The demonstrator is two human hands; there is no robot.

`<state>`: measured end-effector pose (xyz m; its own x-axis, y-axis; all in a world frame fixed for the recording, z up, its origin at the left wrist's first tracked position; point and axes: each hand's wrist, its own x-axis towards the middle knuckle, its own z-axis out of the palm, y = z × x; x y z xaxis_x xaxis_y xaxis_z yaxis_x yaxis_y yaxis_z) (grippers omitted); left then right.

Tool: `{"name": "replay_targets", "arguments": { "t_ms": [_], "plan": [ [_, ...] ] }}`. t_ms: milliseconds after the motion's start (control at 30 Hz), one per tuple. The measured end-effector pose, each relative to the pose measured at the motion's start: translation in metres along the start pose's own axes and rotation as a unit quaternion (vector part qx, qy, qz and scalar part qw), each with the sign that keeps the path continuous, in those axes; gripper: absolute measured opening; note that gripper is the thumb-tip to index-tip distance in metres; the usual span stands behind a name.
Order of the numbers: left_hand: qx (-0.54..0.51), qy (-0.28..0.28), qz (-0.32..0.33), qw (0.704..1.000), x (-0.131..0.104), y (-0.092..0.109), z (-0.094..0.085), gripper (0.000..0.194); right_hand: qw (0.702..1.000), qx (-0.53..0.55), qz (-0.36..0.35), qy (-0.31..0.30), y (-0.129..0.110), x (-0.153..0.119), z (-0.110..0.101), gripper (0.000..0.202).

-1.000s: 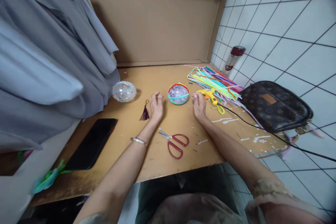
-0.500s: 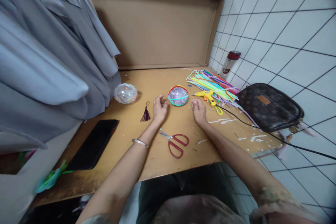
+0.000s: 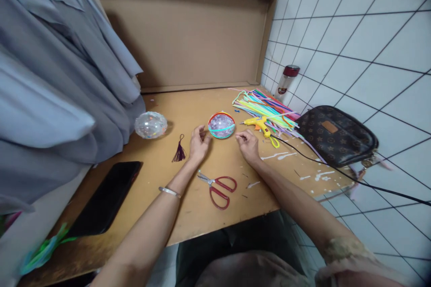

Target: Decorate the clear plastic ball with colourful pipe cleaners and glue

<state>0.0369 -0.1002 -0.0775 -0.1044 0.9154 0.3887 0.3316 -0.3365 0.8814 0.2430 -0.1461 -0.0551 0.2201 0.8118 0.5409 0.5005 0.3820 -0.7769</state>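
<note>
A clear ball (image 3: 220, 132) with red, yellow and turquoise strips around it rests on the table between my two hands. My left hand (image 3: 200, 143) lies just left of it, fingers loosely curled and apart, holding nothing I can see. On the other side, my right hand (image 3: 248, 147) is closed in a pinch close to the ball's edge; whatever is between the fingertips is too small to make out. A yellow glue gun (image 3: 258, 123) lies just beyond the right hand. Red-handled scissors (image 3: 218, 188) lie nearer me, and a dark purple tassel (image 3: 179, 151) is left of my left hand.
A second clear ball (image 3: 151, 125) sits at the left by a grey cloth (image 3: 67, 89). A black phone (image 3: 106, 197) lies in front of it. Colourful pipe cleaners (image 3: 266, 106), a bottle (image 3: 286, 81) and a brown bag (image 3: 336, 134) are at the right; the gun's cord (image 3: 313, 158) crosses there.
The whole scene has shifted slightly left in view. My right fingertips have come closer to the strip-wrapped ball. My left hand stays beside it.
</note>
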Motion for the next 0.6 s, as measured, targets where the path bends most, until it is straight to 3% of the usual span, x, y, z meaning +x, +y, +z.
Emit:
{"name": "replay_targets", "arguments": {
  "t_ms": [467, 600],
  "plan": [
    [0.003, -0.011, -0.020, 1.000, 0.000, 0.004, 0.000, 0.051, 1.000, 0.000, 0.010, 0.006, -0.004, 0.001, -0.004, 0.041],
    [-0.003, -0.001, -0.020, 1.000, 0.000, 0.002, 0.000, 0.050, 1.000, -0.020, -0.019, -0.006, -0.009, -0.002, -0.008, 0.041]
  ]
}}
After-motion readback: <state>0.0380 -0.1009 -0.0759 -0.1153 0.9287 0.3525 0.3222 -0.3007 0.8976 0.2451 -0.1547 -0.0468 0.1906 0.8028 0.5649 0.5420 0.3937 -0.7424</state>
